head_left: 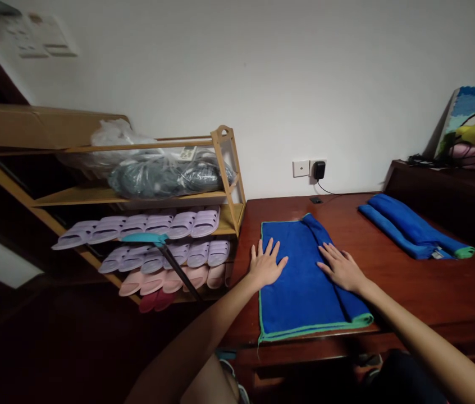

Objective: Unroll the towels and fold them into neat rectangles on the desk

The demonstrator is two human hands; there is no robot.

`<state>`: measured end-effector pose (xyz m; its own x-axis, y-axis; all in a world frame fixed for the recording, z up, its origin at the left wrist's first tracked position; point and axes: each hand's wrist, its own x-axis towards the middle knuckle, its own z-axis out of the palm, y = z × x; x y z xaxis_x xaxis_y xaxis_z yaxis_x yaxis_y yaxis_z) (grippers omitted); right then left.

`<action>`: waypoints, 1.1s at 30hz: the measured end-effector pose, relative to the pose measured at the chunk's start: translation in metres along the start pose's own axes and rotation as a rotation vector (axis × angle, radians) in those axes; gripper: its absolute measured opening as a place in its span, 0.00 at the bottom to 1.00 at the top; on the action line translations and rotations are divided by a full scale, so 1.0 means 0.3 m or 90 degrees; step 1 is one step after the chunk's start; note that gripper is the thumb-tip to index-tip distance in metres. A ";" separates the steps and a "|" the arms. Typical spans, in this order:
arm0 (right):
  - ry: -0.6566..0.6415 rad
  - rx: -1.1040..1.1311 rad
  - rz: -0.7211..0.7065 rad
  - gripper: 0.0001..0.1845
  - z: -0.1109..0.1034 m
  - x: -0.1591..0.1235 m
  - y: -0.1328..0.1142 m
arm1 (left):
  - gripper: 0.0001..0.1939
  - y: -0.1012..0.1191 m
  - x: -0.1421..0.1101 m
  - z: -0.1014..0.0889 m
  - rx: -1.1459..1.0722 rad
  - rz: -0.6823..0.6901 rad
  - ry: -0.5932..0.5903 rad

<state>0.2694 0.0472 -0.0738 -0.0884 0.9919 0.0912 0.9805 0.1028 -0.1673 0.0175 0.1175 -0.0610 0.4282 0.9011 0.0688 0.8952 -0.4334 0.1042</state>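
A blue towel (296, 292) with green edging lies on the wooden table, its right side folded over into a long strip. My left hand (266, 264) rests flat on the towel's left part, fingers spread. On the folded strip lies my right hand (341, 268), palm down with its fingers stretched out. Both hands press on the cloth without gripping it. Farther right, a second blue towel (414, 227) is folded into a narrow bundle with a green edge and a small white tag.
Left of the table (389, 292) stands a wooden rack (237, 168) with rows of purple slippers (181, 223) and pink slippers, plus plastic-wrapped goods. A blue-topped handle (145, 238) leans before it. A black adapter (319, 169) is plugged into the wall. A picture (469, 106) stands at the right.
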 end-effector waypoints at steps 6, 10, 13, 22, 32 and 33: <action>-0.060 -0.040 0.086 0.32 -0.055 -0.033 0.198 | 0.38 -0.002 0.007 0.006 -0.010 0.003 -0.005; 0.039 -0.063 0.083 0.34 -0.106 0.014 0.110 | 0.38 0.002 0.008 0.008 -0.004 0.001 -0.001; 0.050 -0.007 -0.019 0.37 -0.088 0.047 -0.027 | 0.37 0.000 -0.001 0.000 0.006 -0.003 0.003; 0.027 0.033 0.053 0.38 0.008 -0.035 0.094 | 0.36 -0.036 -0.046 -0.034 0.020 -0.005 -0.007; 0.215 -0.033 -0.053 0.27 -0.093 -0.301 -0.016 | 0.31 -0.059 -0.210 -0.079 -0.015 0.077 0.032; 0.213 -0.008 -0.106 0.24 -0.110 -0.340 -0.079 | 0.30 -0.066 -0.269 -0.091 -0.024 0.113 0.038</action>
<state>0.2610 -0.0590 -0.0467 -0.1862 0.8820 0.4328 0.9598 0.2575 -0.1118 -0.0381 0.0527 -0.0416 0.5695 0.8086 0.1478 0.8007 -0.5864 0.1224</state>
